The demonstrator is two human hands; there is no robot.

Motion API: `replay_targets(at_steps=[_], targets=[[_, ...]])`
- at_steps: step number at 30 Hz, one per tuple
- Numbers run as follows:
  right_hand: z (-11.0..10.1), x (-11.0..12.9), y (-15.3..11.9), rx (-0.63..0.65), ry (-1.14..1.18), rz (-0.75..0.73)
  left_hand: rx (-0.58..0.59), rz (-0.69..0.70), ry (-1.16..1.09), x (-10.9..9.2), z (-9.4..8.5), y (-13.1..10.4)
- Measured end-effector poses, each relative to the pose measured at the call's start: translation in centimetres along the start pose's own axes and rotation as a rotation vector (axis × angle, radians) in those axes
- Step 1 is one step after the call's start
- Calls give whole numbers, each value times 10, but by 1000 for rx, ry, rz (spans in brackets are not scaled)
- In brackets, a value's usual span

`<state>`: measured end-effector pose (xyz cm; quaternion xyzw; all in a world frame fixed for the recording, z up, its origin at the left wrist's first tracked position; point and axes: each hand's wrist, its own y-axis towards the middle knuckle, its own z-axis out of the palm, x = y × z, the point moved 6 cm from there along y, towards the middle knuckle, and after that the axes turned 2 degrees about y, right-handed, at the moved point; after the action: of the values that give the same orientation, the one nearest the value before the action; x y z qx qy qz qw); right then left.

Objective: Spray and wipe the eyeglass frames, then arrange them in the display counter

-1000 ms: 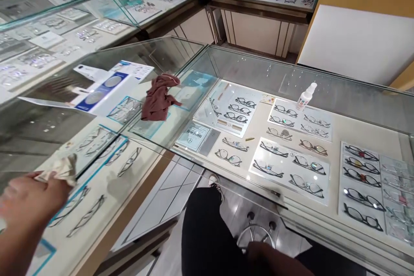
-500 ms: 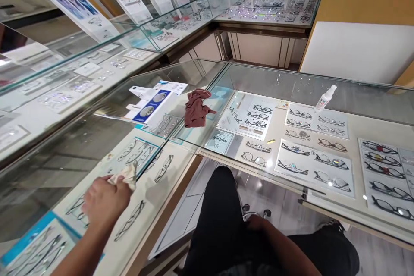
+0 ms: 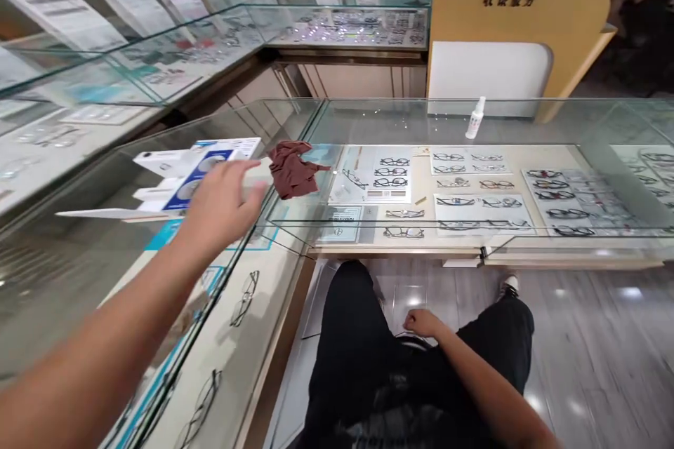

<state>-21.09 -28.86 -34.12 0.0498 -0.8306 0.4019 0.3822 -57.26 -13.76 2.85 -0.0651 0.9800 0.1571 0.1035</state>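
My left hand (image 3: 225, 200) is raised over the left glass counter with its fingers apart and nothing in it. Just beyond its fingertips lies a crumpled reddish-brown cloth (image 3: 295, 170) on the glass, near the corner where two counters meet. White and blue printed cards (image 3: 171, 163) are behind and left of the hand. My right hand (image 3: 421, 323) hangs low by my right thigh, fingers curled; whether it holds anything is hidden. A crumpled pale brownish thing (image 3: 184, 319) shows under my left forearm.
A white spray bottle (image 3: 474, 119) stands on the front glass counter (image 3: 379, 119). Rows of eyeglasses (image 3: 392, 172) lie inside. Further back are more display cases (image 3: 347, 28) and a yellow cashier desk (image 3: 489, 24). Grey floor (image 3: 595, 337) shows at the lower right.
My left hand has moved forward and right toward the reddish-brown cloth and no longer holds the pale cloth. The view has turned right, showing more of the desk and my right hand.
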Motion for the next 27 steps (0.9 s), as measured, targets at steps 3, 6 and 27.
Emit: replay_targets(at_steps=[3,6,27], targets=[[-29,-21,-40,-99,67,40,173,-9,-69,-24,61,48],[-46,-45,-93,-173,128,44,302,-66,-74,-20,104,55],[-77,-14,-126,-218,214,-54,423,1034,-298,-526,156,-107]])
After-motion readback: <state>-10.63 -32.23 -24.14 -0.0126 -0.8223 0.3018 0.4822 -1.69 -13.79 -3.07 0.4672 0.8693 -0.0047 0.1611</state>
